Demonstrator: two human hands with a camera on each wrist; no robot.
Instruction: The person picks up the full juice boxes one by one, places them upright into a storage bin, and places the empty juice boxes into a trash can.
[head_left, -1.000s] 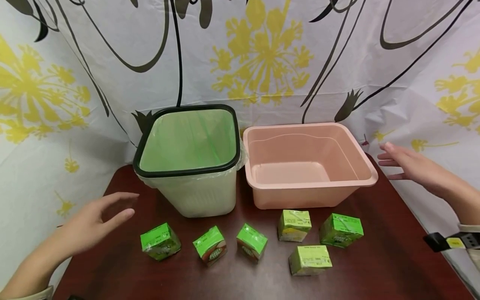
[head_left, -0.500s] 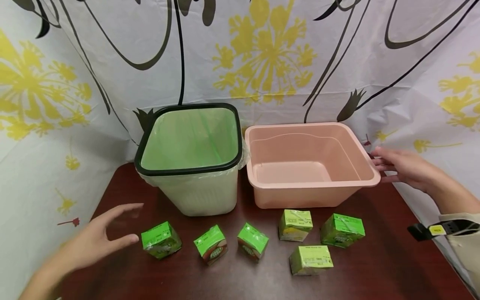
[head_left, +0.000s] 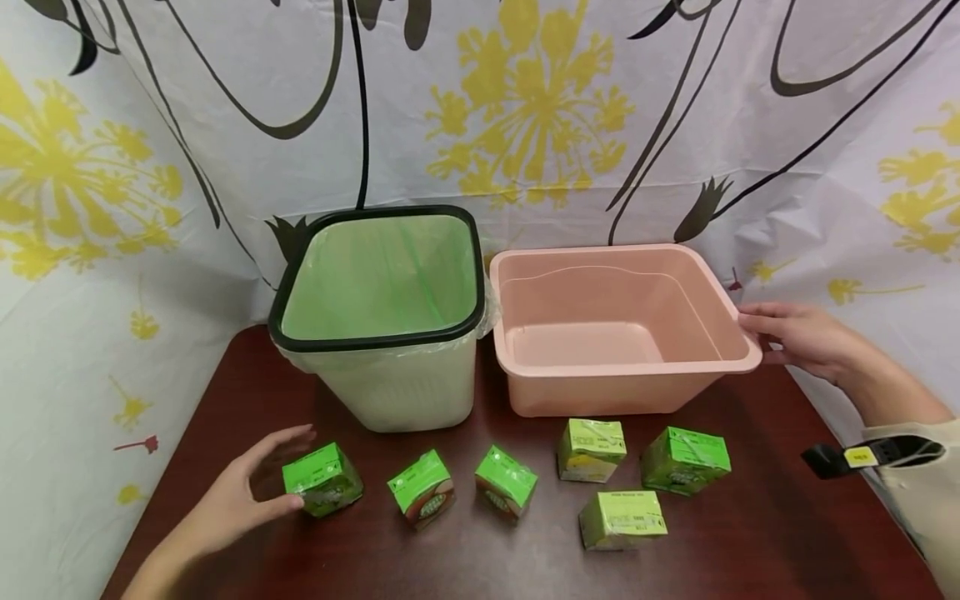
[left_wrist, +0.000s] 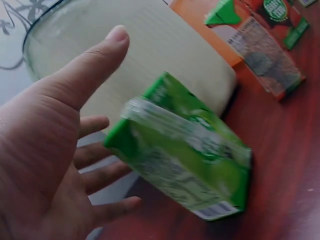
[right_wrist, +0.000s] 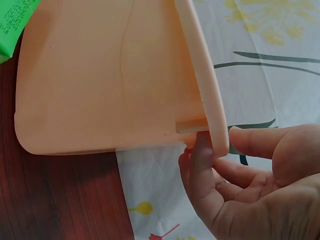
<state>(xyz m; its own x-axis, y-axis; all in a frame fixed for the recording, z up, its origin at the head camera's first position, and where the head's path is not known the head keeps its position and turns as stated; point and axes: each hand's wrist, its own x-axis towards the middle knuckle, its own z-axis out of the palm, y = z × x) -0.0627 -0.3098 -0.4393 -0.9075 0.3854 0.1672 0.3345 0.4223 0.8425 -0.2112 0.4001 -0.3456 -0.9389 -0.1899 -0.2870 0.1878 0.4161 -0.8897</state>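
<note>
My left hand (head_left: 228, 504) stands at the left end of the table, around a small green carton (head_left: 322, 481). Its thumb tip overlaps the carton's near edge in the head view. From the left wrist, the thumb and fingers look spread, with the green carton (left_wrist: 187, 155) just beyond them. At the right, my right hand (head_left: 806, 340) holds the side rim of a pink plastic basin (head_left: 630, 368). In the right wrist view its fingers (right_wrist: 202, 170) curl under the rim while the thumb lies on the other side.
A pale waste bin (head_left: 397, 383) with a black rim and plastic liner stands left of the basin. Across the front are more cartons: two green-and-brown, one (head_left: 420, 490) left of centre, plus yellow-green (head_left: 622, 521) and green ones (head_left: 685, 461). Patterned cloth (head_left: 525, 125) hangs behind.
My left hand has moved right and down to the leftmost green carton. My right hand has come in leftward from beside the basin and taken hold of its rim.
</note>
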